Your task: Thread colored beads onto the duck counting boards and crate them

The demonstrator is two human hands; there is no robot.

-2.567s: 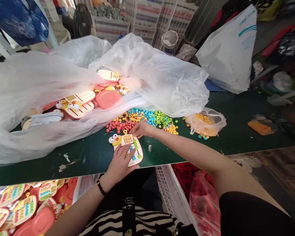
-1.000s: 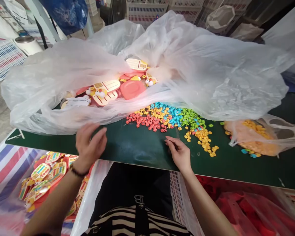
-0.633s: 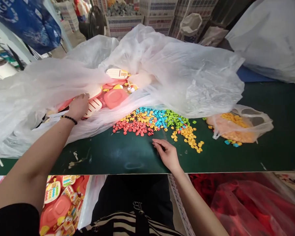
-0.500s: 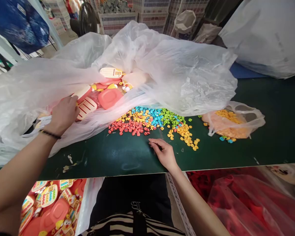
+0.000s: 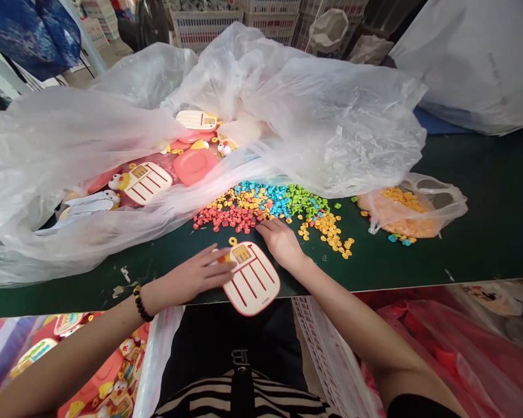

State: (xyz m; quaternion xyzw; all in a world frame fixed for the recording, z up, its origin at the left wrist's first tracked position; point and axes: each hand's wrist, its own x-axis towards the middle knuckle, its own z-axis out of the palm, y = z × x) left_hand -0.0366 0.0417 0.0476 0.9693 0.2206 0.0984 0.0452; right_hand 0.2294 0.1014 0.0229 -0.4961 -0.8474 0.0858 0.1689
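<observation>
My left hand [image 5: 200,274] grips a cream slotted toy board [image 5: 253,280] with a red rim and a yellow ring, by its left side, at the table's front edge. My right hand [image 5: 281,241] has its fingertips pressed together at the lower edge of the small pieces; whatever they pinch is hidden. Red pieces [image 5: 226,218] lie left of those fingers, blue pieces [image 5: 275,197] and green pieces [image 5: 307,203] behind them, and yellow pieces [image 5: 331,231] to the right. Another slotted board [image 5: 148,183] rests in the open plastic bag [image 5: 82,130].
A small bag of orange pieces [image 5: 405,215] sits on the green table [image 5: 488,232] at right. Below the front edge are finished-looking toys [image 5: 108,371] at left and red plastic-wrapped items [image 5: 440,348] at right. Crates [image 5: 207,29] stand behind.
My left hand has come out of the bag with a slotted board and moved right to the front edge. My right hand has shifted slightly forward to the small pieces.
</observation>
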